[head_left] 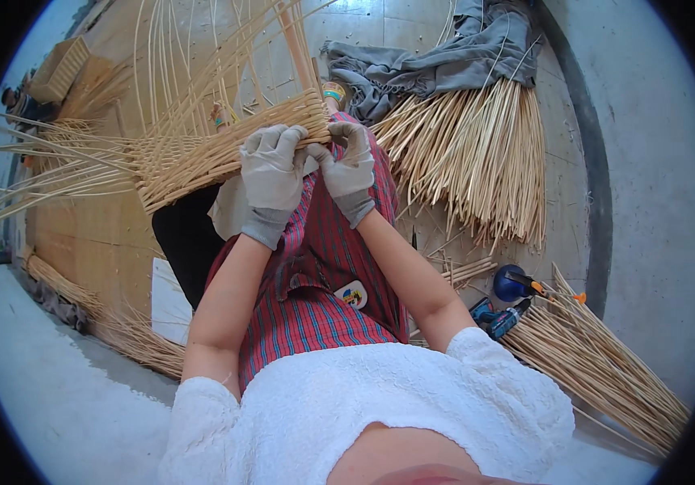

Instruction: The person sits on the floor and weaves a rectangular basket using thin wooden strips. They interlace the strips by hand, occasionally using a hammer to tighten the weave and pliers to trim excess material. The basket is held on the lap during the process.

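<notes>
Weaving seems in hand: the left hand [270, 171] grips the wicker weave [202, 159], which spreads left of its curled fingers, the right hand [349, 168] pinches its right end, and tightening there likely calls for steady pressure

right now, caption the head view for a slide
Gloved left hand and right hand gripping the edge of a partly woven wicker piece, canes fanned out to the right.

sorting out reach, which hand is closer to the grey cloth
Right: the right hand, on the woven piece, is left of and below the grey cloth in view; the left hand is farther left along it.
</notes>
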Available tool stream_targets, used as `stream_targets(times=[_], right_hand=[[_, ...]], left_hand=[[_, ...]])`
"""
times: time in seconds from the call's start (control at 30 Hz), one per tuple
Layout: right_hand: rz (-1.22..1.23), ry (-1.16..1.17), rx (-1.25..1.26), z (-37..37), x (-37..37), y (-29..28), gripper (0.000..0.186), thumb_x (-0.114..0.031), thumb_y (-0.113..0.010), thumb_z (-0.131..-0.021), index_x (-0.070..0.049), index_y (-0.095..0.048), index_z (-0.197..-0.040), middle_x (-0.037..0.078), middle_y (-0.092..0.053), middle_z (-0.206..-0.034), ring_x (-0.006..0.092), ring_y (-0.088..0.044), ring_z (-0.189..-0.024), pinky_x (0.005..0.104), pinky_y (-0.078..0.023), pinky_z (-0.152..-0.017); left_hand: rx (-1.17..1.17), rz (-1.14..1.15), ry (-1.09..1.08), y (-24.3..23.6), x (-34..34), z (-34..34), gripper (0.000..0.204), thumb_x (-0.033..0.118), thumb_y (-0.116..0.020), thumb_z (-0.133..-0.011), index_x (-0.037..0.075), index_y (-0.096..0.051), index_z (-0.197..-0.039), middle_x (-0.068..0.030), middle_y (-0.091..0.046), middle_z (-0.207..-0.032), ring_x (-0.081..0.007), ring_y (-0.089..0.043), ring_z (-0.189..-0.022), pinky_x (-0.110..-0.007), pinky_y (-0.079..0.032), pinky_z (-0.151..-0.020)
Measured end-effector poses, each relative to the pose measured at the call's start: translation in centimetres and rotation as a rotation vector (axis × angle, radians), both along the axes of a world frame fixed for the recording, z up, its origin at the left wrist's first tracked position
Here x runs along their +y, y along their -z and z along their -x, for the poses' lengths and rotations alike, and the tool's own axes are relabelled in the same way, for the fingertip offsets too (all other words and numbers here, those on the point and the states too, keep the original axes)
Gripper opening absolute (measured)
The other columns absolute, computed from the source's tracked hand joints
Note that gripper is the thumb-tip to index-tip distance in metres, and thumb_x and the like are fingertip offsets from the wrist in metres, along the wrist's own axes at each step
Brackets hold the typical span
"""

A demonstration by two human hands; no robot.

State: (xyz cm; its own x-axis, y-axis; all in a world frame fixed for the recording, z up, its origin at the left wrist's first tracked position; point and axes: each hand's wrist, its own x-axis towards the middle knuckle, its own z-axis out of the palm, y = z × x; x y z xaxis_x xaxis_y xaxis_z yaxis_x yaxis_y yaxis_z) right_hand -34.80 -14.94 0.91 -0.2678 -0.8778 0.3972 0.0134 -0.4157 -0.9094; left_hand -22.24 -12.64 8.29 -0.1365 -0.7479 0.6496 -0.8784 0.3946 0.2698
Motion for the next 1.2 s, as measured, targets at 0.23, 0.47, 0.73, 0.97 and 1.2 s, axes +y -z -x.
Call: stream_targets(times=[0.23,0.47,0.73,0.97,1.2], right_hand=[[0.102,-0.021,0.146,0.6,-1.1,0.2,0.050,-0.016,-0.089,-0.077,-0.002,-0.055,-0.110,0.006,-0.057,-0.101,0.0191,-0.058,-0.093,0.0325,-0.051,-0.087],[0.171,0.027,0.322,0.5,-2.5,1.1,0.048,-0.026,-0.086,-0.078,-0.004,-0.054,-0.104,0.010,-0.054,-0.092,0.0251,-0.058,-0.086,0.0335,-0.049,-0.078],[0.130,0.063,0.014,-0.5,-1.9,0.0,0.055,-0.019,-0.091,-0.073,-0.003,-0.055,-0.112,0.007,-0.055,-0.101,0.0222,-0.061,-0.096,0.0332,-0.052,-0.089],[0.072,-0.094,0.013,0.3,-2.2,0.2,0.061,-0.022,-0.091,-0.073,-0.002,-0.056,-0.118,0.010,-0.060,-0.110,0.0231,-0.062,-0.101,0.0343,-0.053,-0.093],[0.137,-0.104,0.176,1.1,-2.6,0.6,0.060,-0.031,-0.091,-0.072,-0.003,-0.055,-0.111,0.010,-0.058,-0.099,0.0249,-0.060,-0.091,0.0351,-0.052,-0.081]], left_hand=[[0.102,-0.051,0.088,-0.3,-1.2,-0.1,0.021,0.007,-0.075,-0.075,0.014,-0.070,-0.094,-0.0044,-0.067,-0.095,-0.0290,-0.063,-0.096,-0.042,-0.046,-0.087],[0.056,-0.020,0.093,0.2,-1.8,-0.3,0.020,0.008,-0.074,-0.077,0.014,-0.069,-0.096,-0.0044,-0.067,-0.097,-0.0291,-0.063,-0.097,-0.042,-0.046,-0.086],[0.029,-0.015,0.059,-0.2,-1.7,0.0,0.021,0.007,-0.074,-0.078,0.014,-0.068,-0.098,-0.0044,-0.066,-0.097,-0.0293,-0.063,-0.098,-0.043,-0.047,-0.087],[0.069,-0.104,0.008,-0.3,-1.6,0.6,0.043,0.000,-0.073,-0.073,0.011,-0.065,-0.114,-0.0109,-0.062,-0.112,-0.0341,-0.061,-0.107,-0.046,-0.047,-0.092],[0.082,-0.146,0.060,-1.0,-1.8,0.8,0.039,-0.001,-0.071,-0.069,0.009,-0.065,-0.106,-0.0115,-0.064,-0.101,-0.0346,-0.063,-0.096,-0.045,-0.048,-0.083]])
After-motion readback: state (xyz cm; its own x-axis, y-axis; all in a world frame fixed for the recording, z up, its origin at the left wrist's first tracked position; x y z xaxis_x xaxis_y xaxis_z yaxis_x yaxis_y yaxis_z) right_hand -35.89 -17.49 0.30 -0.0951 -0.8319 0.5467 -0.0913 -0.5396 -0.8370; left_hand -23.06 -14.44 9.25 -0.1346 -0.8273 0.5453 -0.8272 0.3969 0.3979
